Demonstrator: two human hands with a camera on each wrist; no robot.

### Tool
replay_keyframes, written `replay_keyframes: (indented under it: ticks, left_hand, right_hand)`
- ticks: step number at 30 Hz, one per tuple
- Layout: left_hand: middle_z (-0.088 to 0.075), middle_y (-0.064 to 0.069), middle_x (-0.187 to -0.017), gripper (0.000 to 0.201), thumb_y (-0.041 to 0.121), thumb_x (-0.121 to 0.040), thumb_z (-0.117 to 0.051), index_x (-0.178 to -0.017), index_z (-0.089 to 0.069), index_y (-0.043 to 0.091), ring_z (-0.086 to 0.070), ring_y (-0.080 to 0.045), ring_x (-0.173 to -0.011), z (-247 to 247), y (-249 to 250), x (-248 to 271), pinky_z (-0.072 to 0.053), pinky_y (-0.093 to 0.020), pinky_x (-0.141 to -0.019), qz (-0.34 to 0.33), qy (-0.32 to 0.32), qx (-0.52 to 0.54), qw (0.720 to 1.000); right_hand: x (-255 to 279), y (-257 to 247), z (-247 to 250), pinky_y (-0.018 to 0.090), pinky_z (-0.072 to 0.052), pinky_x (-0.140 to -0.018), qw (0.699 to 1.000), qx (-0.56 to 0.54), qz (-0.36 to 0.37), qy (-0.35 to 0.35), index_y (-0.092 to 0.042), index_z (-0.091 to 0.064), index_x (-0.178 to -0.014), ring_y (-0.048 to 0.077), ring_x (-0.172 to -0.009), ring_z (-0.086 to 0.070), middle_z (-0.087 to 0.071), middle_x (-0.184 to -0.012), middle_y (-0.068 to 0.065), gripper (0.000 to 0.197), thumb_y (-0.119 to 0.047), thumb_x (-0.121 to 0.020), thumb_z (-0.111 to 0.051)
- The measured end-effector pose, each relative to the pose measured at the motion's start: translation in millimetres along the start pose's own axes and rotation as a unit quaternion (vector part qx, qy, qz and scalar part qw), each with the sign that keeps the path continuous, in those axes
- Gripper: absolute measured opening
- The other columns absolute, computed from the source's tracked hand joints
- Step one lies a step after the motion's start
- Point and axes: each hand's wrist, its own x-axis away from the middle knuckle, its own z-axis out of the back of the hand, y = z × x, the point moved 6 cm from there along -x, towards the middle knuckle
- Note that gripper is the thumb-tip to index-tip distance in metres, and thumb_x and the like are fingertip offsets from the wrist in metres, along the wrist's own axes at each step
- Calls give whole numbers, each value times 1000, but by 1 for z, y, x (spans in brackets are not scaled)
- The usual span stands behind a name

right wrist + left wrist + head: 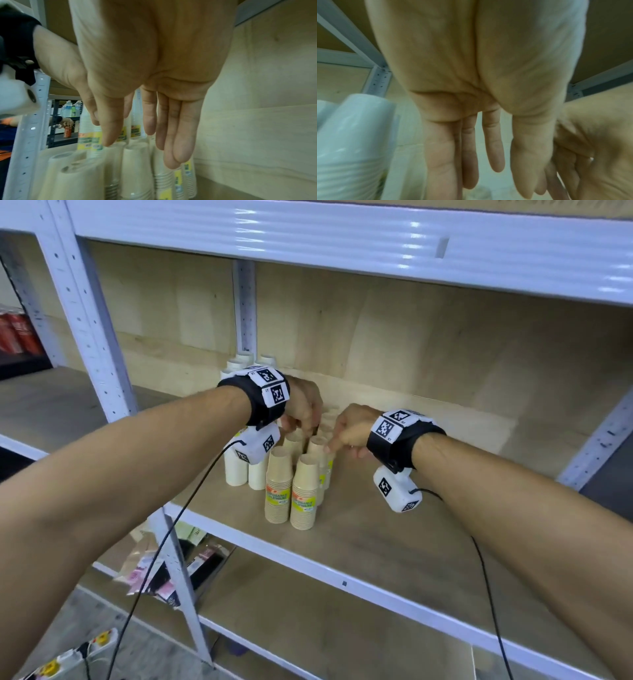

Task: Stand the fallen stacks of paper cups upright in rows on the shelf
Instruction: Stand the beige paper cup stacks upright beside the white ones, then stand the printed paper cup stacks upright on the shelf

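Observation:
Several brown paper cup stacks (279, 486) with yellow-and-orange labels stand upright in rows on the wooden shelf (394, 529). White cup stacks (236, 470) stand to their left and at the back. My left hand (301, 428) hovers over the middle stacks with straight fingers (494, 155) that hold nothing. My right hand (334, 445) reaches in from the right, and its fingertips touch the top of a brown stack (317, 441). The right wrist view shows straight fingers (171, 148) pointing down over the labelled stacks (135, 169). A wrapped white stack (356, 135) stands beside my left hand.
A white upright post (99, 337) bounds the bay on the left, and the upper shelf beam (342, 234) hangs low overhead. The board stretches bare to the right of the cups. Packets (161, 573) lie on the lower shelf. A power strip (78, 652) lies on the floor.

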Motion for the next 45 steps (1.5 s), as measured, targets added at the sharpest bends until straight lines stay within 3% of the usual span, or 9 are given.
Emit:
replay_keyframes:
  ticks: [9, 19, 22, 24, 27, 31, 35, 39, 45]
  left_hand:
    - [-65, 2, -63, 26, 20, -76, -80, -97, -67, 22, -60, -17, -53, 21, 79, -42, -51, -25, -60, -82, 45, 27, 995]
    - [-64, 2, -102, 40, 31, -75, -81, -111, -63, 29, -64, -20, -87, -9, 211, -86, -56, -31, -76, -225, 47, 10, 973]
    - [-60, 2, -110, 46, 29, -77, -80, -119, -61, 28, -59, -18, -99, -30, 253, -92, -52, -33, -89, -274, 53, -16, 960]
    - [-56, 0, -118, 52, 26, -78, -79, -125, -58, 25, -56, -18, -102, -48, 278, -96, -48, -29, -88, -305, 47, -27, 951]
    - [-53, -2, -128, 58, 22, -79, -78, -131, -55, 23, -54, -21, -112, -75, 309, -101, -42, -25, -83, -346, 35, -51, 936]
    - [-52, -5, -132, 65, 17, -75, -80, -134, -53, 23, -53, -23, -117, -113, 342, -117, -42, -23, -84, -379, 11, -76, 922]
    - [-52, -8, -131, 65, 18, -74, -81, -133, -54, 22, -53, -27, -120, -146, 362, -130, -44, -31, -100, -401, 14, -95, 911]
    - [-58, -9, -126, 56, 25, -71, -79, -124, -62, 19, -56, -30, -118, -174, 382, -136, -46, -38, -98, -440, 20, -124, 889]
    - [-57, -5, -123, 56, 40, -69, -78, -120, -63, 21, -49, -27, -121, -200, 399, -151, -38, -36, -105, -486, 42, -190, 852]
  right_hand:
    - [36, 83, 74, 39, -59, -83, 993, -17, -95, 68, -3, -70, -100, 25, -84, -73, -73, -92, 9, 35, -31, -79, -78]
    - [109, 219, 130, 34, -52, -77, 946, 26, -273, 171, -2, -66, -109, 31, -99, -67, -68, -107, 12, 48, -34, -77, -80]
    - [131, 261, 131, 26, -47, -60, 930, 59, -326, 159, -6, -64, -97, 21, -78, -62, -63, -93, 5, 45, -43, -74, -78]
    - [145, 287, 125, 24, -41, -56, 918, 73, -357, 153, -8, -64, -85, 17, -71, -58, -64, -88, 4, 40, -46, -76, -74]
    - [156, 327, 105, 34, -45, -81, 910, 66, -373, 170, 1, -62, -117, 28, -99, -57, -60, -125, 18, 57, -47, -86, -64]
    - [182, 357, 68, 42, -45, -99, 886, 13, -417, 204, -14, -53, -132, 34, -118, -56, -56, -134, 12, 80, -73, -78, -44]
    - [201, 367, 34, 41, -48, -99, 866, -89, -445, 210, -32, -51, -132, 28, -117, -58, -57, -134, -1, 75, -58, -63, -63]
    - [202, 390, 0, 28, -53, -82, 846, -133, -474, 204, -15, -57, -127, 27, -110, -64, -62, -127, 7, 58, -35, -75, -75]
    - [209, 406, -29, 35, -46, -94, 821, -105, -527, 191, -14, -33, -140, 30, -123, -53, -49, -138, 9, 90, -38, -67, -81]
